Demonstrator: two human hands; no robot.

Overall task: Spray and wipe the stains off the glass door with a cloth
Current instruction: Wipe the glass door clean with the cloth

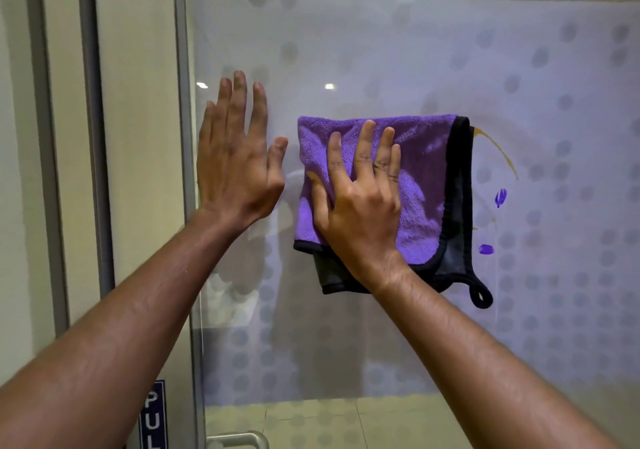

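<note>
A frosted glass door point(381, 50) with a dotted pattern fills the view. My right hand point(360, 192) presses a folded purple cloth point(426, 178) with black trim and a hanging loop flat against the glass, fingers spread over it. My left hand point(235, 157) lies flat on the glass just left of the cloth, fingers apart, holding nothing. Right of the cloth, a curved brown stain point(498, 150) arcs down the glass. Two purple smears point(500, 197) point(486, 249) sit below that arc. No spray bottle is in view.
The door's left edge point(188, 171) meets a grey metal frame point(91, 136) and a beige wall. A blue PULL sign point(154, 417) and a metal door handle point(239, 440) are at the bottom left.
</note>
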